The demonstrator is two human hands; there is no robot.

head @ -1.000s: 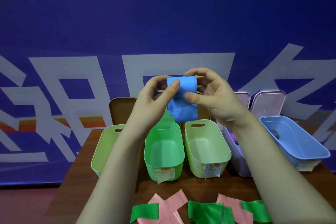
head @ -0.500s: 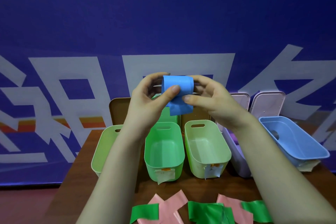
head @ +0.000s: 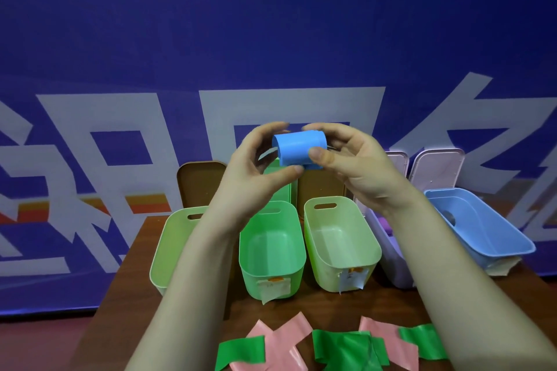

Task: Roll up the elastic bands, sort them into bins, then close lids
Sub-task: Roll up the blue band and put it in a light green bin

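Left hand and right hand pinch the seemingly fully rolled blue band between them above the bins.

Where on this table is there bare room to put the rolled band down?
Bare wood: the table strip between the bins and the loose bands, and the left side beside the pale green bin. Crowded: the bin row, the near edge.
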